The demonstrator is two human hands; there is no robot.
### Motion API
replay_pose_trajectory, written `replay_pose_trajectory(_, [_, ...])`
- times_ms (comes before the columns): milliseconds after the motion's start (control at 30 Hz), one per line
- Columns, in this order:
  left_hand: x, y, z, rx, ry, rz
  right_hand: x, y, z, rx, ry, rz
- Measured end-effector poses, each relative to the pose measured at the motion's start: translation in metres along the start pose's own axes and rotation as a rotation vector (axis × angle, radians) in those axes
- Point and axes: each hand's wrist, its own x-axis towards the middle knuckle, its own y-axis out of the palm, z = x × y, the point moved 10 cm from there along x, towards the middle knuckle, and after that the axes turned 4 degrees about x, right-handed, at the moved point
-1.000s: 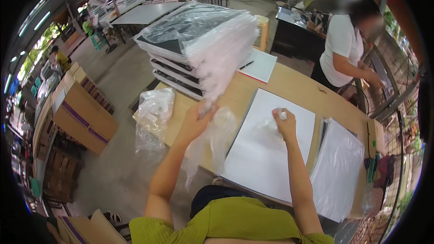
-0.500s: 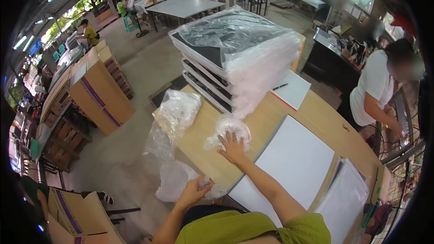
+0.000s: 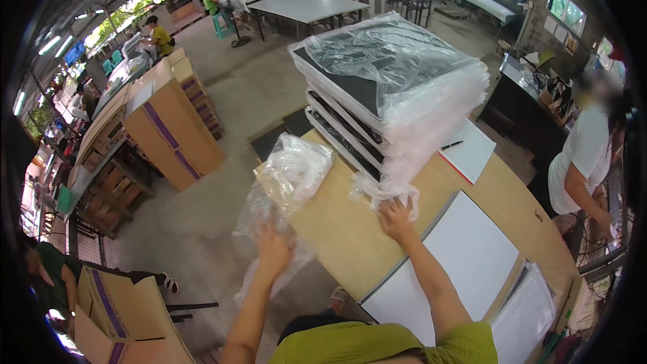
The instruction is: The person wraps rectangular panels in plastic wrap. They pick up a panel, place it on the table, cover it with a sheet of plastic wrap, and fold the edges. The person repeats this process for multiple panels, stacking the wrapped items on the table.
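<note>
At the foot of a stack of plastic-wrapped black panels (image 3: 377, 94), crumpled translucent plastic wrap (image 3: 402, 197) lies bunched on the wooden table (image 3: 330, 226). My right hand (image 3: 397, 219) rests on this wrap, its fingers spread and pressing down. Off the table's left edge is my left hand (image 3: 275, 256), blurred by motion. Its fingers overlap the lower end of a clear plastic bag (image 3: 296, 165) draped over that edge; whether they grip it is not visible. More thin translucent plastic (image 3: 300, 269) hangs beside and below my left hand.
A white panel (image 3: 465, 249) lies at the table's right, beside plastic-sleeved sheets (image 3: 526, 310). A notepad (image 3: 472, 152) with a pen sits beyond. Cardboard boxes (image 3: 168, 135) stand left, an open carton (image 3: 128, 317) lower left. A co-worker (image 3: 583, 155) stands at the right.
My right hand has pushed the bunched wrap closer against the stack. My left hand has risen and moved forward, up to the clear bag. The view has turned slightly left.
</note>
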Motion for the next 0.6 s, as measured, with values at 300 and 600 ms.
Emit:
replay_pose_trajectory(300, [0.032, 0.115, -0.143, -0.494, 0.061, 0.289, -0.073, -0.138, 0.011, 0.245, 0.306, -0.349])
replay_pose_trajectory(600, [0.029, 0.012, -0.184, -1.637, 0.158, 0.637, -0.044, -0.146, 0.076, 1.353, 0.702, -0.172])
